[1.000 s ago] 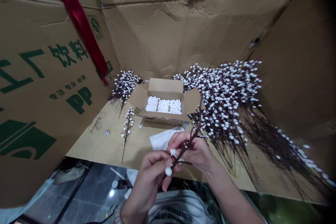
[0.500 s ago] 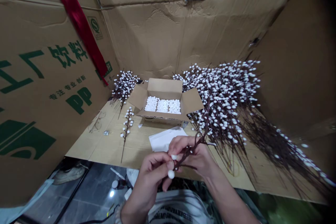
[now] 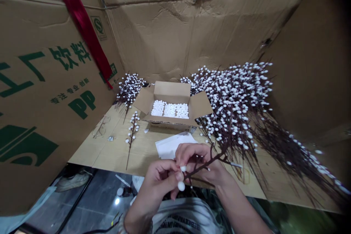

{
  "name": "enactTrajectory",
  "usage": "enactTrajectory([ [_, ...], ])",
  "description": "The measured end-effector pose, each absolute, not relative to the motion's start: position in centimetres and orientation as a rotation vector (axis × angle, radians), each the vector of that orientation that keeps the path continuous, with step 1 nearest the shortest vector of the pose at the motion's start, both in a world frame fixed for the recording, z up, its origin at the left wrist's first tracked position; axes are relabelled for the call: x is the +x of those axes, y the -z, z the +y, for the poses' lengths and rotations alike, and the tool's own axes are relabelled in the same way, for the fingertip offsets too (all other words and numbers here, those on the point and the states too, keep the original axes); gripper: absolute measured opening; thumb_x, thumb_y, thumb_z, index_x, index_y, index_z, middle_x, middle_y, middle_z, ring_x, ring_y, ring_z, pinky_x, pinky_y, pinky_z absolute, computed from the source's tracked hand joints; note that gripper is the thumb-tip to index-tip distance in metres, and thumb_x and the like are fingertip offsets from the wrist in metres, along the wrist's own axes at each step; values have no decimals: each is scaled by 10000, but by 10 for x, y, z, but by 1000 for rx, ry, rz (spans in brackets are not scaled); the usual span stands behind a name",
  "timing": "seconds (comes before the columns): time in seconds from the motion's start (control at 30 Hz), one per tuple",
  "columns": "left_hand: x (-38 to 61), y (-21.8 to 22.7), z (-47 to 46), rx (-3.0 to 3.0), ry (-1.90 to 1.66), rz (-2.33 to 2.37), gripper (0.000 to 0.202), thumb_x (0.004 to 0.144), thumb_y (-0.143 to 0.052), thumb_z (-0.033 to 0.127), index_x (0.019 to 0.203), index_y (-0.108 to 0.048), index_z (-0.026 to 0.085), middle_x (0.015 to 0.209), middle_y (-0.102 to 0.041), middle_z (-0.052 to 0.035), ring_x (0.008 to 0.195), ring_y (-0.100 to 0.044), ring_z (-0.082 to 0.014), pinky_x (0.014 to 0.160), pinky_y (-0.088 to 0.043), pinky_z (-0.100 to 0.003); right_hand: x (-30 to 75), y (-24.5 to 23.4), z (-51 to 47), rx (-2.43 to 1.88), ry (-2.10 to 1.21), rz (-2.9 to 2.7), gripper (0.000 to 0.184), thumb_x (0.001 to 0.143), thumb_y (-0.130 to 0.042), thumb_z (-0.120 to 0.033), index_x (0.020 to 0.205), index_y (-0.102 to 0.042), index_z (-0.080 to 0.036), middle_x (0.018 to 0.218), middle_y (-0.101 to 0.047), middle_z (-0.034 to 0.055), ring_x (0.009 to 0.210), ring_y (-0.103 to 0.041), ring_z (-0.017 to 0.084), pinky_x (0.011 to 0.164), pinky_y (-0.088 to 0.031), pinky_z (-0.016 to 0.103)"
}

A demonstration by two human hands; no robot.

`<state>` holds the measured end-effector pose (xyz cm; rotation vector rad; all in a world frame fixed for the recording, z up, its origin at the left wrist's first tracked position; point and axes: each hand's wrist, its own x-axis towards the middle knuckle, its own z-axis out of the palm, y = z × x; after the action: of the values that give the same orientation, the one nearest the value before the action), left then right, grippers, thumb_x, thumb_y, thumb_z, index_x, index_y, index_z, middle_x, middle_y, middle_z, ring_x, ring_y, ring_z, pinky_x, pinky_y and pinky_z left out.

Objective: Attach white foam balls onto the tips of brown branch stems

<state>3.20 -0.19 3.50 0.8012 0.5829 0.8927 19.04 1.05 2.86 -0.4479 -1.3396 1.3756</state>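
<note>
Both hands meet low in the middle of the view, over the near edge of the cardboard-covered table [image 3: 115, 153]. My right hand [image 3: 201, 162] is closed round a dark brown bare twig [image 3: 212, 159] that slants up to the right. My left hand [image 3: 160, 179] pinches small white foam balls [image 3: 181, 185] at the twig's lower end; one ball sits at my fingertips, another just above it on the stem.
A small open carton [image 3: 170, 108] of white foam balls stands behind my hands, with white paper [image 3: 171, 145] in front of it. A big heap of finished white-budded branches [image 3: 238, 98] lies at the right, a smaller bunch [image 3: 128, 89] and a single sprig [image 3: 132, 129] at the left. Cardboard walls surround the table.
The twig's free end has swung down to the right, from nearly upright to a low slant. Both hands have sunk slightly and stay closed on the twig and balls.
</note>
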Motion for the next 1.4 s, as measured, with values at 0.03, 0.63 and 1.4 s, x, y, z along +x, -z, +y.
enactTrajectory([
  [0.03, 32, -34, -1, 817, -889, 579, 239, 651, -830, 366, 629, -725, 152, 495, -595, 15, 343, -413, -13, 331, -305, -112, 191, -28, 11, -463, -1371, -1326, 176, 726, -766, -346, 831, -739, -208, 770, -681, 42, 750, -637, 167, 661, -508, 265],
  [0.63, 30, -34, -1, 850, -1235, 768, 249, 780, -606, 345, 714, -761, 162, 703, -681, -70, 651, -513, -165, 538, -325, -252, 226, -50, 185, -1849, -228, -2259, 171, 902, -564, -206, 1022, -668, -141, 1076, -692, 101, 1003, -644, 218, 899, -492, 387],
  [1.4, 31, -28, 3, 912, -1354, 922, 287, 723, -742, 453, 733, -696, 170, 733, -710, -45, 543, -562, -116, 416, -407, -181, 211, -23, 210, -2058, -2, -2635, 316, 908, -576, -312, 1180, -569, -152, 1199, -594, 99, 1021, -612, 223, 855, -524, 431],
])
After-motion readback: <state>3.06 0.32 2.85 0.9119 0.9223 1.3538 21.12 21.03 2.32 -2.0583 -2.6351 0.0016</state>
